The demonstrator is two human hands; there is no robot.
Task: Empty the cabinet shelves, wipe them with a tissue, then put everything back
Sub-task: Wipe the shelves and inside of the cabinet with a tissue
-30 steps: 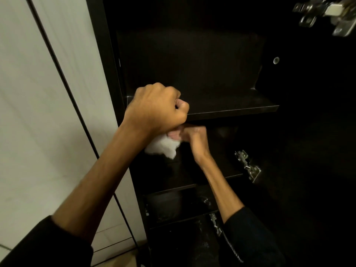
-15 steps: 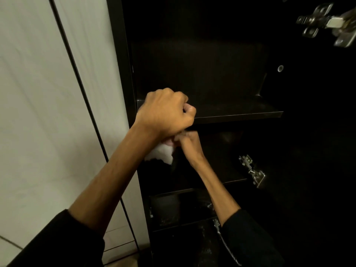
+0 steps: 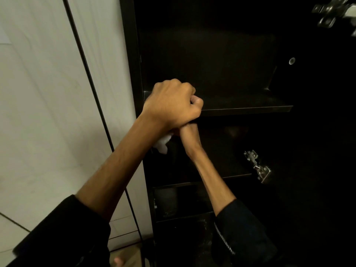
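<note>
Wiping shelf (image 3: 227,170), right hand (image 3: 187,134) gripping tissue (image 3: 162,144)

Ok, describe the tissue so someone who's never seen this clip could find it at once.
Start at the dark open cabinet on the right of the pale wall. Under its upper shelf, where the two hands meet, the tissue pokes out below the left hand, beside the right hand. It is the only white, crumpled thing against the black interior.
</note>
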